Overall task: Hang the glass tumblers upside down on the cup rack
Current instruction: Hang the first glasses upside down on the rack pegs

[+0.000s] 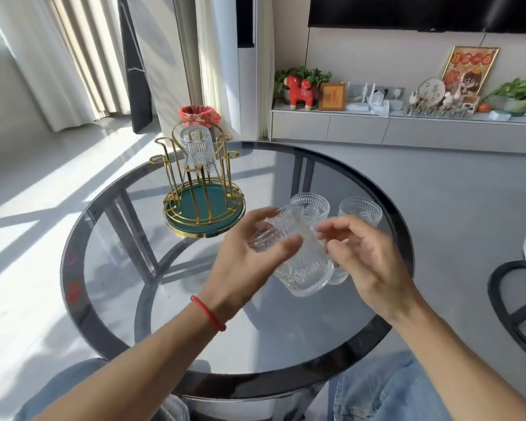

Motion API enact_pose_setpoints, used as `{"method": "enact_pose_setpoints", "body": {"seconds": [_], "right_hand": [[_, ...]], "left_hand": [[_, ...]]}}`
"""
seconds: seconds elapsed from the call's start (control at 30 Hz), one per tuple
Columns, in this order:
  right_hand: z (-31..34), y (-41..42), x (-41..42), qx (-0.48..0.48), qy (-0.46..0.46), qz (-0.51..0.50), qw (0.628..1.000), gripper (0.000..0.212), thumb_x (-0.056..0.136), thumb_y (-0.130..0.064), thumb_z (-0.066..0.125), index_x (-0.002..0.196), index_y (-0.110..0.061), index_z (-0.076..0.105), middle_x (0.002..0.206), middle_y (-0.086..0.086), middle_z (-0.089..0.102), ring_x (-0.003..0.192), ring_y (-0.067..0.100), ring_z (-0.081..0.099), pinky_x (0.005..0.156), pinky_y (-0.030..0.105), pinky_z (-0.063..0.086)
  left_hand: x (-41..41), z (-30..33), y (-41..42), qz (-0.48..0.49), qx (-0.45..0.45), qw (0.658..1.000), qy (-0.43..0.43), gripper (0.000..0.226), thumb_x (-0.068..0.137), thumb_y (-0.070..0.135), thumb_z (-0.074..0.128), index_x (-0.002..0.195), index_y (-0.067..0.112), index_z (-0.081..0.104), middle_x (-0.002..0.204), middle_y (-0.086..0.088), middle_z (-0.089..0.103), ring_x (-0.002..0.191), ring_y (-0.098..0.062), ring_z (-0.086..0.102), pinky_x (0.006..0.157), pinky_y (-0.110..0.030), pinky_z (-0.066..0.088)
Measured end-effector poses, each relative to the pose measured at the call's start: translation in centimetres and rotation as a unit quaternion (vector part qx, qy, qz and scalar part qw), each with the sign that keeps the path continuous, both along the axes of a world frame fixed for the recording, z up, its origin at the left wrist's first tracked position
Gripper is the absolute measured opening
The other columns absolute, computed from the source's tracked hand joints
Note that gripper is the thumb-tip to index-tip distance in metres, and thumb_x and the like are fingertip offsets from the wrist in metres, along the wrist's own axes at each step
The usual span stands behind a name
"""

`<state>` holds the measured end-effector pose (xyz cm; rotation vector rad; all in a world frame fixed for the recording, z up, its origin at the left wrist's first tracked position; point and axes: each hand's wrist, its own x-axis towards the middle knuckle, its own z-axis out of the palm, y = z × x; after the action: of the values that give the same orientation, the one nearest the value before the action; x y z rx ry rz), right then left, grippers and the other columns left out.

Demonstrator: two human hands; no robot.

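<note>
A gold wire cup rack (204,189) with a green round base stands at the table's far left. One glass tumbler (196,148) hangs upside down on a rear peg. My left hand (249,262) grips a patterned glass tumbler (301,265), tilted on its side above the table's middle. My right hand (365,262) hovers at that tumbler's right side, fingers curled; whether they touch it is unclear. Two more tumblers stand upright behind: one (312,206) in the middle, one (360,212) to the right. A further glass (339,276) is partly hidden under my right hand.
The round smoked-glass table (128,268) has a dark rim. A black-framed chair (516,287) stands at the right. My knees in jeans are below the near edge. A red-lined bin (199,115) sits on the floor behind the rack.
</note>
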<state>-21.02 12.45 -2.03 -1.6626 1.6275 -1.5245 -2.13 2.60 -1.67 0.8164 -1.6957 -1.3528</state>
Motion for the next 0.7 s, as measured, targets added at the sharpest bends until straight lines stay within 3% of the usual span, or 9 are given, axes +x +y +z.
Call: {"method": "enact_pose_setpoints", "body": {"seconds": [0.07, 0.13, 0.27, 0.33, 0.4, 0.47, 0.53, 0.6, 0.7], "right_hand": [[0.1, -0.9, 1.5, 0.016, 0.006, 0.033, 0.999, 0.038, 0.096, -0.039, 0.057, 0.133, -0.03, 0.063, 0.129, -0.01, 0.067, 0.122, 0.014, 0.062, 0.092, 0.023, 0.053], [0.1, -2.1, 3.0, 0.036, 0.013, 0.041, 0.998, 0.049, 0.099, -0.046, 0.056, 0.147, -0.039, 0.051, 0.145, -0.015, 0.059, 0.126, 0.007, 0.06, 0.095, 0.022, 0.052], [0.8, -4.9, 5.3, 0.021, -0.014, -0.007, 1.0, 0.052, 0.096, -0.056, 0.058, 0.146, -0.052, 0.045, 0.133, -0.024, 0.061, 0.117, -0.008, 0.062, 0.089, 0.012, 0.053], [1.3, -6.3, 5.7, 0.032, -0.033, -0.023, 0.999, 0.048, 0.091, -0.063, 0.059, 0.138, -0.054, 0.051, 0.122, -0.006, 0.07, 0.111, 0.009, 0.07, 0.094, 0.032, 0.059], [1.8, -7.6, 5.8, 0.046, -0.038, -0.023, 0.998, 0.045, 0.086, -0.068, 0.061, 0.129, -0.056, 0.058, 0.11, -0.002, 0.074, 0.101, 0.014, 0.073, 0.094, 0.048, 0.059], [2.3, -8.8, 5.8, 0.049, -0.033, -0.025, 0.998, 0.045, 0.084, -0.068, 0.065, 0.127, -0.054, 0.061, 0.109, -0.009, 0.075, 0.103, 0.012, 0.073, 0.096, 0.051, 0.057], [3.2, -10.0, 5.9, 0.045, -0.021, -0.037, 0.998, 0.047, 0.083, -0.067, 0.067, 0.127, -0.05, 0.062, 0.118, -0.008, 0.073, 0.111, 0.018, 0.071, 0.099, 0.054, 0.054], [4.8, -11.5, 6.2, 0.024, -0.004, -0.05, 0.998, 0.047, 0.084, -0.063, 0.07, 0.128, -0.047, 0.063, 0.122, -0.007, 0.072, 0.115, 0.021, 0.069, 0.1, 0.054, 0.054], [8.4, -14.1, 6.9, -0.037, -0.012, -0.045, 0.998, 0.045, 0.084, -0.055, 0.075, 0.127, -0.043, 0.066, 0.128, -0.009, 0.071, 0.117, 0.017, 0.068, 0.101, 0.05, 0.056]], "left_hand": [[0.3, 1.0, -1.3, 0.031, 0.067, 0.996, 0.05, 0.078, 0.061, 0.055, 0.079, 0.127, 0.016, 0.063, 0.118, -0.007, 0.072, 0.107, -0.018, 0.071, 0.097, -0.046, 0.059], [0.7, 1.3, -2.3, 0.03, 0.144, 0.983, 0.106, 0.078, 0.067, 0.046, 0.08, 0.129, 0.004, 0.057, 0.119, -0.013, 0.068, 0.108, -0.024, 0.069, 0.091, -0.049, 0.06], [1.4, 1.1, -3.4, -0.011, 0.265, 0.94, 0.215, 0.067, 0.083, 0.032, 0.07, 0.136, -0.007, 0.053, 0.137, -0.034, 0.056, 0.124, -0.041, 0.062, 0.097, -0.054, 0.057], [1.6, 0.8, -4.3, -0.015, 0.285, 0.928, 0.24, 0.066, 0.086, 0.032, 0.07, 0.137, -0.006, 0.054, 0.14, -0.034, 0.054, 0.124, -0.041, 0.062, 0.1, -0.058, 0.055], [1.8, 0.5, -5.5, -0.007, 0.27, 0.935, 0.229, 0.062, 0.09, 0.038, 0.07, 0.137, 0.0, 0.056, 0.141, -0.028, 0.057, 0.125, -0.037, 0.063, 0.099, -0.058, 0.056], [2.5, -0.1, -7.0, 0.001, 0.22, 0.959, 0.178, 0.052, 0.098, 0.052, 0.06, 0.133, 0.014, 0.064, 0.137, -0.016, 0.064, 0.124, -0.03, 0.064, 0.095, -0.053, 0.059], [3.7, -0.9, -8.6, 0.042, 0.16, 0.981, 0.104, 0.056, 0.103, 0.063, 0.036, 0.124, 0.024, 0.068, 0.127, -0.008, 0.071, 0.117, -0.025, 0.067, 0.093, -0.047, 0.059], [4.9, -2.2, -10.4, 0.114, 0.063, 0.991, -0.015, 0.058, 0.104, 0.058, 0.032, 0.114, 0.014, 0.07, 0.114, -0.013, 0.072, 0.107, -0.028, 0.066, 0.094, -0.048, 0.056], [6.2, -4.6, -12.6, 0.16, -0.136, 0.933, -0.292, 0.034, 0.099, 0.04, 0.054, 0.115, 0.015, 0.071, 0.125, -0.011, 0.064, 0.116, -0.026, 0.054, 0.101, -0.045, 0.048]]}}
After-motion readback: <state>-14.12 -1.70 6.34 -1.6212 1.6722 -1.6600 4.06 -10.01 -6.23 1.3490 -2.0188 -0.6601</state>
